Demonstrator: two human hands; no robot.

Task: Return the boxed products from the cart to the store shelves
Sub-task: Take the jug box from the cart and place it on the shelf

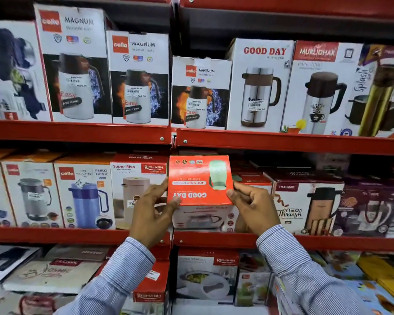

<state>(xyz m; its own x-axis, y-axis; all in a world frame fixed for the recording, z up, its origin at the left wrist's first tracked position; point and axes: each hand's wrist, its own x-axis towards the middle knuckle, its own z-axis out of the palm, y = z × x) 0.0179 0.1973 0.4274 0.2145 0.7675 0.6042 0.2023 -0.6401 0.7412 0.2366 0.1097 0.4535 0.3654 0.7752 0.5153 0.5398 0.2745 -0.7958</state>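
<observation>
While three red metal shelves (77, 130) run across the view, the top one carries seven cartons: at its left edge a white box with a blue appliance picture (14, 71), cut off by the frame, then three white Cello Magnum flask boxes (74, 64) shrinking in height toward the middle, a white Good Day steel-jug box (258, 85), a white and red Murlidhar flask box (320, 87), and at the right edge a purple Splash bottle box (382, 92), partly cropped.

On the middle shelf, two orange-topped Cello jug boxes (84, 192) and a third cut off at the left edge stand left of a white and red Rishabh Super Riva box (132, 178). The left hand (150, 214), fingers spread, presses its thumb and fingertips against the left side of a red Good Day carton (198, 180), which is upside down with a pale green jug pictured on it. That carton rests on top of a white box with a glass kettle picture (203, 217) at the centre of the middle shelf. The right hand (253, 205) pinches the carton's lower right corner. Both sleeves are blue-and-white striped. Further right stand a Trueware Neo Thrush box (305, 205) and blurred purple boxes (369, 205).

Cartons on the bottom shelf, among them red Rishabh boxes (207, 276), are blurred and partly hidden behind the arms.
</observation>
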